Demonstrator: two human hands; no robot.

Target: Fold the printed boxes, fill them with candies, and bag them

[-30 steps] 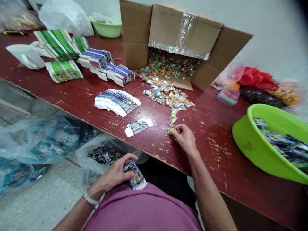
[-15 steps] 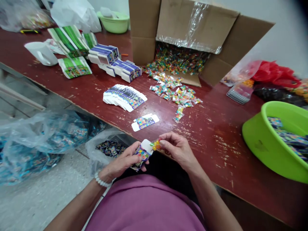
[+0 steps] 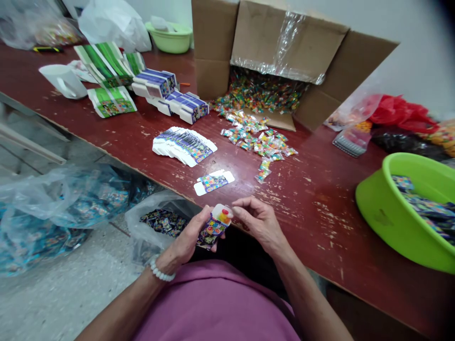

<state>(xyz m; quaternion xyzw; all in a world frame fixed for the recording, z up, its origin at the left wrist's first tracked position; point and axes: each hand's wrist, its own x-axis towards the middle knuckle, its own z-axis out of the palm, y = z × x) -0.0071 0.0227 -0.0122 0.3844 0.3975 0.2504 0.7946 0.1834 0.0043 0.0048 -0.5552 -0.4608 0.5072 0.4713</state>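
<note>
My left hand (image 3: 194, 232) is wrapped round a small printed carton (image 3: 212, 230), holding it tilted with its upper end open. In the mouth of that carton sits a clear candy packet (image 3: 223, 216) with red and yellow sweets. My right hand (image 3: 261, 222) has thumb and forefinger pinched at the packet's right edge. Just beyond, a flattened carton (image 3: 215, 181) lies on the table, with a fanned stack of cartons (image 3: 185, 145) behind it. Loose candy packets (image 3: 265, 142) spread out from a large cardboard box (image 3: 284, 45).
To the right stands a green tub (image 3: 377, 208) with filled dark cartons inside. Bundled purple cartons (image 3: 190, 106) and green cartons (image 3: 112, 101) lie at the back left beside a white mug (image 3: 62, 80). Below the table edge is an open plastic bag (image 3: 137, 237) of small dark packets.
The candy packet has gone from just outside the carton into its open end. My left hand has turned the carton more upright, and my right fingertips stay close to its mouth.
</note>
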